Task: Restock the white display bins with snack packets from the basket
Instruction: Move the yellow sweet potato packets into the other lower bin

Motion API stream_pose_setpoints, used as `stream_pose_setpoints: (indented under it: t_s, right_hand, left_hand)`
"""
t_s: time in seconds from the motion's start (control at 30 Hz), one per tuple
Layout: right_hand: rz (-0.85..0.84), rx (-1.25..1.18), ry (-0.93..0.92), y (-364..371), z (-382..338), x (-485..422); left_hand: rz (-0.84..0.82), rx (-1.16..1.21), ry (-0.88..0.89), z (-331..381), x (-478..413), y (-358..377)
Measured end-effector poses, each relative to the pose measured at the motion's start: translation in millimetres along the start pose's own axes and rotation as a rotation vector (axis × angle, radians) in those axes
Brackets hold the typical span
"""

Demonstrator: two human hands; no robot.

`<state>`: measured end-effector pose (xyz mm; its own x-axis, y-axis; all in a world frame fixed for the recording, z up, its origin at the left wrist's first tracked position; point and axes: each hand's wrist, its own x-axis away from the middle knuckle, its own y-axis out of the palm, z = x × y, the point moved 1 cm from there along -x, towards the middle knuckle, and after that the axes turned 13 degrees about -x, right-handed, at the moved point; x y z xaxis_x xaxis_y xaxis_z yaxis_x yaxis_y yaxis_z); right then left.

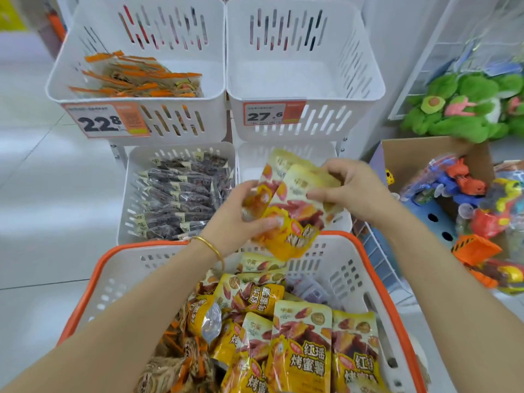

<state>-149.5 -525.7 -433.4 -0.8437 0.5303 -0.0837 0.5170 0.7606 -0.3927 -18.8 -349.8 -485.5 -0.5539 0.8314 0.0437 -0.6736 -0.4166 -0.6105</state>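
Holding a loose fan of yellow snack packets [286, 217] in both hands, the person has them above the far rim of the orange-rimmed basket [365, 251], just in front of the lower right bin [252, 157]. The left hand [241, 214] curls round the stack's left and near edges, and the right hand [351, 188] pinches its far right corner between thumb and fingers. The packets look glossy and lie overlapped rather than squared, so one could likely slip free and drop between basket and bin or onto the floor. A second risk is the wrong bin. The upper left bin [65, 80] holds orange-edged packets, and the lower left bin [133, 165] holds dark ones, so either would be a mix-up. The upper right bin [283, 89] looks bare, but the hands hide most of the lower right one, so which of the two suits these packets cannot be told. Many matching packets [300, 341] lie near in the basket, so hurried handfuls could land crumpled or face down.
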Motion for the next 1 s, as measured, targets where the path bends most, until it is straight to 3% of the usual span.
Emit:
stream_pose_setpoints:
  t_s: [0.17,0.33,0.5,0.67,0.83,0.9,1.0]
  right_hand:
    - [0.294,0.574,-0.251,8,26,-30]
    - [0.184,0.760,-0.160,44,65,-84]
    - [0.090,0.657,-0.088,88,96,-127]
    - [-0.148,0.510,0.088,91,119,-137]
    - [-0.429,0.516,0.195,90,123,-132]
    - [-0.433,0.511,0.165,92,125,-133]
    - [-0.294,0.495,0.138,88,121,-135]
  left_hand:
    - [0.103,-0.380,-0.047,-39,-24,5]
    - [0.081,-0.517,0.092,-69,-28,23]
    - [0.128,-0.449,0.133,-88,-29,32]
    - [0.163,-0.341,0.136,-88,-28,31]
    - [0.111,-0.221,0.019,-86,-27,29]
    - [0.094,-0.204,-0.001,-84,-26,27]
    - [0.084,-0.193,-0.005,-83,-25,25]
